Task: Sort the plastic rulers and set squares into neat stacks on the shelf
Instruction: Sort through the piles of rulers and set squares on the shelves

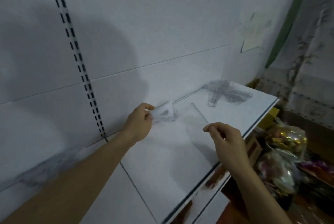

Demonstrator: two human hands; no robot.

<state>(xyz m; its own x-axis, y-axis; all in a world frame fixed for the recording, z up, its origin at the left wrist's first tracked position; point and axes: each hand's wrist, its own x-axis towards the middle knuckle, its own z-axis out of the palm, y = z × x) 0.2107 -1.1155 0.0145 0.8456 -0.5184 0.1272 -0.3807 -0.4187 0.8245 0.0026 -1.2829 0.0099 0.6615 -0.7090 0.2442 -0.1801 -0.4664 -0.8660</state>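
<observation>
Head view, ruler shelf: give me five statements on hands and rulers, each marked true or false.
1. The left hand holds a clear set square near the back wall. True.
2. The right hand pinches the near end of a long clear ruler. True.
3. A loose pile of rulers lies at the far right back corner of the shelf. True.
4. Both hands are flat on the shelf, with no grip on anything. False: each holds a clear plastic piece.
5. The pile sits between the two hands. False: it lies beyond both, further right.
</observation>
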